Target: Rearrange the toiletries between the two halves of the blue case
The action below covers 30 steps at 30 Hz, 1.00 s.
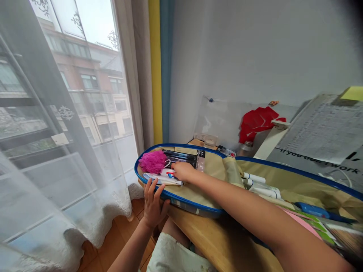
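Note:
A long tan fabric bag with a blue rim (198,204) lies open on a wooden table (215,241). At its left end lie a pink bath sponge (152,161), a black flat package (181,156) and a white toothpaste tube (163,179). My right hand (183,170) reaches into that end, fingers curled over a small white and red object (168,173). My left hand (153,206) grips the bag's near rim from below, fingers wrapped over the blue edge.
White tubes (259,187) and a blue item (317,210) lie further right in the bag. A red object (256,122), papers (320,128) and small containers stand at the back by the wall. A sheer curtain (56,151) and window fill the left.

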Tool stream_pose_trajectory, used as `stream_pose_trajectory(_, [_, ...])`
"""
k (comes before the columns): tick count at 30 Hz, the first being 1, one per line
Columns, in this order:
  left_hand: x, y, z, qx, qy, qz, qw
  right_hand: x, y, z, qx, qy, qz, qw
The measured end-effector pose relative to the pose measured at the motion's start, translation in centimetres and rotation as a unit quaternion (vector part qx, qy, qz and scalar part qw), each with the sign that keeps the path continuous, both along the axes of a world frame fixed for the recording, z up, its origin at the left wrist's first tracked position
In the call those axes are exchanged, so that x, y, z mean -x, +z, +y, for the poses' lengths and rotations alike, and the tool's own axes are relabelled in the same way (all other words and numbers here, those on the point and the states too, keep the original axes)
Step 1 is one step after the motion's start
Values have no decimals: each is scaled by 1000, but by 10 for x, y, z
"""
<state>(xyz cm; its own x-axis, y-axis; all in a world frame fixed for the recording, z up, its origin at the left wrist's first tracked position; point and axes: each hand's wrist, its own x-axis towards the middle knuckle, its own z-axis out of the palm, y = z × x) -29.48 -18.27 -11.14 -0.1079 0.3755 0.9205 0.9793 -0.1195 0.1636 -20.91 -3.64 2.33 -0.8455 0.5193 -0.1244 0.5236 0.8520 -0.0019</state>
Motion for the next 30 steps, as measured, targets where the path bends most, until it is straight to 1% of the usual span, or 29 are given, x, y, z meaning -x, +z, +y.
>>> stream_pose_trajectory(4, [0,0,0,-3,-2,-1,1000,4,-3,0,0,1,11,1000])
stream_pose_trajectory(7, [0,0,0,1,0,-2,1000,2,0,3,11,11,19,1000])
stream_pose_trajectory(10, [1,-1,0,4,-1,1,1000,-6,13,12,25,17,26,999])
stream_pose_trajectory(13, [1,-1,0,-1,-6,2,1000,-27,37,25,31,7,44,999])
stream_pose_trajectory(15, [1,0,0,-7,-8,4,1000,-52,57,35,30,-13,63,997])
stream_pose_trajectory(18, [2,1,0,-11,-12,7,1000,-104,85,51,18,-63,96,993])
stream_pose_trajectory(20, [2,2,0,-14,-16,9,1000,-147,98,61,2,-115,117,986])
stream_pose_trajectory(22, [2,2,0,-20,-19,11,1000,-193,105,68,-16,-185,131,974])
stream_pose_trajectory(24, [3,1,1,-22,-21,12,999,-237,105,74,-23,-238,126,963])
stream_pose_trajectory(26, [4,1,1,-23,-23,14,999,-276,99,76,-18,-262,108,959])
stream_pose_trajectory(28, [5,1,2,-25,-22,16,999,-308,89,75,-12,-278,90,956])
stream_pose_trajectory(30, [5,0,2,-29,-24,19,999,-330,76,69,-4,-294,73,953])
